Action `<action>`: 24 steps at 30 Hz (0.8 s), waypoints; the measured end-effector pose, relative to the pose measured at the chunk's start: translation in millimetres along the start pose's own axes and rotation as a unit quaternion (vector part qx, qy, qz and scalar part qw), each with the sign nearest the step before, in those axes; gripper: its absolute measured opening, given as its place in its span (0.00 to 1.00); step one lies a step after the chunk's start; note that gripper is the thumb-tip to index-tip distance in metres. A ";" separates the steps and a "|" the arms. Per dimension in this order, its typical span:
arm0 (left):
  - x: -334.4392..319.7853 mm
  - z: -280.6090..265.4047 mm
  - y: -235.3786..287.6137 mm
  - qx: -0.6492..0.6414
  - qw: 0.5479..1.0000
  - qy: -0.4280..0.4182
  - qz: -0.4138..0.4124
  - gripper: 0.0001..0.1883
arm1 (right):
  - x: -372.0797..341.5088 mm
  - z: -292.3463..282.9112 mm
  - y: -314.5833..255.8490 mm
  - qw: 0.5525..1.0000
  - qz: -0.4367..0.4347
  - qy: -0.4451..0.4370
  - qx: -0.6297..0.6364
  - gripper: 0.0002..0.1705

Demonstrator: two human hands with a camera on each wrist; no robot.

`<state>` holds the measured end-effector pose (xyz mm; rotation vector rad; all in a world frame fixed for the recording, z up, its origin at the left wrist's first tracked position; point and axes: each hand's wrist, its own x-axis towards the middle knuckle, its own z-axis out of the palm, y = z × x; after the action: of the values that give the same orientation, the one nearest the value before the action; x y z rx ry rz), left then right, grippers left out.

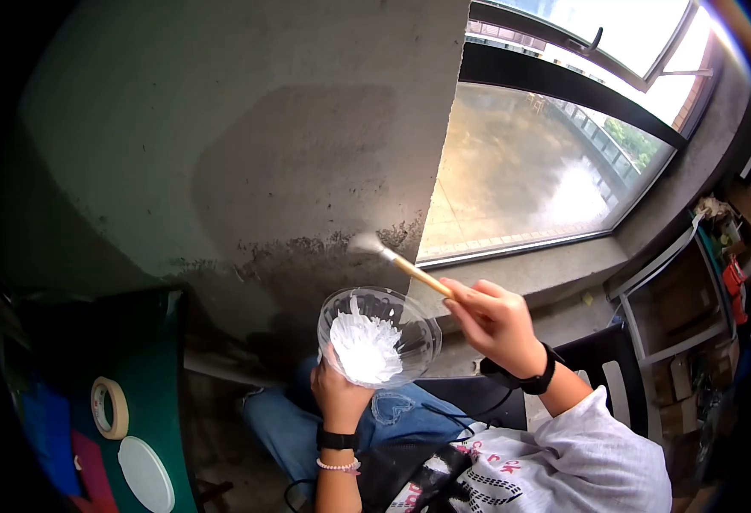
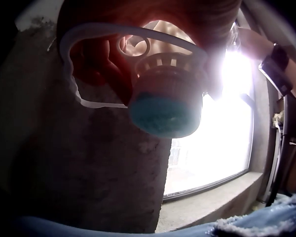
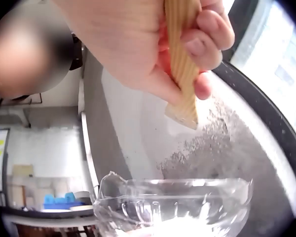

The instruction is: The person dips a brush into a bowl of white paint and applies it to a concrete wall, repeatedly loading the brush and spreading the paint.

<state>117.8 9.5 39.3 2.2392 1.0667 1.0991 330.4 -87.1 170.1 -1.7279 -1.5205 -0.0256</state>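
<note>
Grey sleeve (image 1: 606, 453) fabric lies nearest, above the jeans (image 1: 277, 427). Beyond it, the left hand (image 1: 338, 398) grips a clear bowl (image 1: 420, 342) from its left and underneath, with white paste (image 1: 365, 346) inside. Apart from it, the right hand (image 1: 497, 329) pinches the brush (image 1: 420, 275) near the handle's end. Its long axis runs forward and leftward from those fingers, carrying the bristles (image 1: 364, 244) past the bowl's far rim and toward the wall (image 1: 136, 171); contact there cannot be told. So the bowl sits left of the right hand, nearer the body than the bristles. Leftward, a tape roll (image 1: 120, 410) and a white disc (image 1: 146, 476) lie near the tabletop's (image 1: 155, 368) right edge. Farther right stands a window (image 1: 521, 171).
</note>
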 end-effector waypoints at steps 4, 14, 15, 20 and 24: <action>-1.4 1.2 -1.4 0.029 0.999 0.007 0.012 0.41 | 14.1 -19.8 2.9 0.983 -0.049 0.169 -0.057 0.20; 0.6 1.1 -0.1 0.031 0.999 0.008 -0.007 0.39 | 2.7 -17.4 8.1 0.988 -0.029 0.148 0.021 0.14; -0.8 1.3 0.7 0.020 1.000 0.002 -0.012 0.39 | 8.0 -19.9 13.5 0.980 -0.053 0.193 0.025 0.15; -0.4 0.4 -1.1 0.050 0.999 0.001 0.009 0.44 | 23.4 -17.5 18.4 0.976 -0.059 0.205 -0.047 0.16; 0.3 -0.4 3.4 0.025 0.999 0.003 -0.026 0.36 | -0.7 2.4 22.9 0.990 -0.017 0.130 -0.053 0.18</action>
<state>119.2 7.7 41.8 2.2344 1.1594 1.0690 348.1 -84.9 155.6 -1.7066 -1.3759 -0.3413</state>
